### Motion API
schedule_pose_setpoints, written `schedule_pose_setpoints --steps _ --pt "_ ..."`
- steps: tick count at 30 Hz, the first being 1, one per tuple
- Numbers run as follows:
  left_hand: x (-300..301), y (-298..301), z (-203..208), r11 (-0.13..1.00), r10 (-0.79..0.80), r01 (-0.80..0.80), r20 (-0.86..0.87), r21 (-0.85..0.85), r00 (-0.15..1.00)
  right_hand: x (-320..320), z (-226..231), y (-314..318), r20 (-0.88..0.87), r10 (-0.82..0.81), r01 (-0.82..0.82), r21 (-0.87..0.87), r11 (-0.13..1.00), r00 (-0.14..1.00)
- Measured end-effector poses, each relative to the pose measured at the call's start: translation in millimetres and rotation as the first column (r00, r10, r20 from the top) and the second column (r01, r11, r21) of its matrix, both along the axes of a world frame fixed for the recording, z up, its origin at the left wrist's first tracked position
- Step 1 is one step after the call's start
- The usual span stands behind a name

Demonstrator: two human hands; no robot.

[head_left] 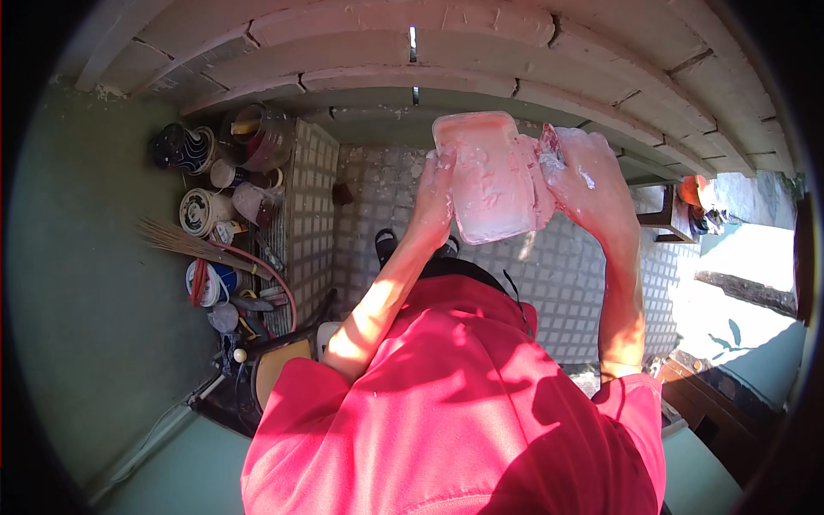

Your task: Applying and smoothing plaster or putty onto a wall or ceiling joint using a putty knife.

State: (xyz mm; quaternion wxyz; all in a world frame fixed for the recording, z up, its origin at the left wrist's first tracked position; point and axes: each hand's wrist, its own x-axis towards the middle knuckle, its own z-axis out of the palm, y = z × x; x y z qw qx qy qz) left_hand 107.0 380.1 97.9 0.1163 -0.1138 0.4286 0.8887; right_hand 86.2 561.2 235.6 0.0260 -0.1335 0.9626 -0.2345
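Note:
A shallow rectangular tray (491,184), pinkish white and smeared with pale paste, is held up in front of me. My left hand (435,190) grips its left edge. My right hand (585,176) is closed at its right side, with white paste on the skin. A small dark red piece (550,144) smeared with white shows at the fingers of that hand; its kind is unclear. The ends of the right fingers are partly hidden, so whether they touch the tray as well cannot be told.
Pale pink block rows (429,81) cross close above the tray. Along the left wall stand a white bucket (204,212), a clear container (256,137), a twig broom (202,245) and several tools. Low at the right is a dark wooden stand (671,216). Tiled floor (378,184) lies below.

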Motion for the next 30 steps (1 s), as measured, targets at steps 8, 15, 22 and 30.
schedule_pose_setpoints --steps 8,15,22,30 --pt "-5.4 13.6 2.5 0.999 -0.014 0.014 0.01 0.031 1.0 -11.2 -10.4 9.3 0.042 0.062 -0.068 0.142 0.988 0.997" --pt "-9.0 16.9 1.9 0.988 -0.155 0.156 -0.025 0.023 0.988 -27.8 -18.3 17.8 -0.03 0.206 -0.208 -0.088 0.974 0.978" --pt "-6.6 22.7 10.9 0.989 -0.15 0.149 0.044 0.024 0.988 -35.0 -27.0 37.9 0.057 0.367 -0.352 -0.173 0.92 0.929" --pt "-6.5 28.8 1.6 0.992 -0.125 0.125 -0.003 -0.011 0.992 -49.2 -36.6 47.3 0.045 0.313 -0.308 -0.09 0.947 0.949"
